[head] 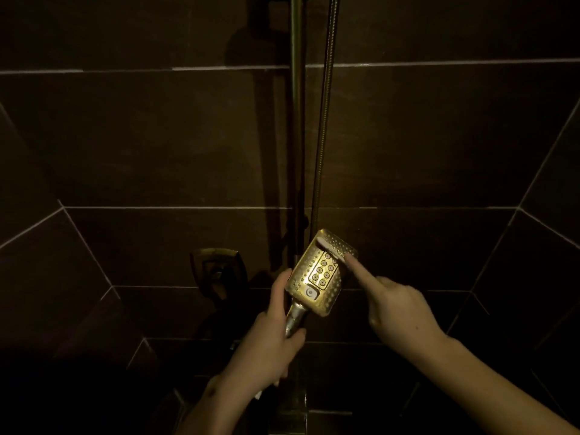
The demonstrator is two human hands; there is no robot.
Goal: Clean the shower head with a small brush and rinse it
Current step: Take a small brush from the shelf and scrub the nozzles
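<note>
A rectangular, brass-coloured shower head (306, 279) is lit up at the middle of the view, its nozzle face turned toward me. My left hand (266, 337) grips its handle from below, with the thumb lying along the head's left edge. A small white brush (328, 247) lies across the top of the nozzle face. My right hand (395, 306) holds the brush, its index finger stretched out along it and pressing it onto the face while the other fingers are curled. The brush's handle is hidden under that hand.
The shower is very dark, with brown wall tiles on three sides. A vertical rail (296, 120) and a metal hose (323, 120) run down the back wall behind the head. A mixer lever (216, 268) sits to the left. A floor drain (292, 403) lies below.
</note>
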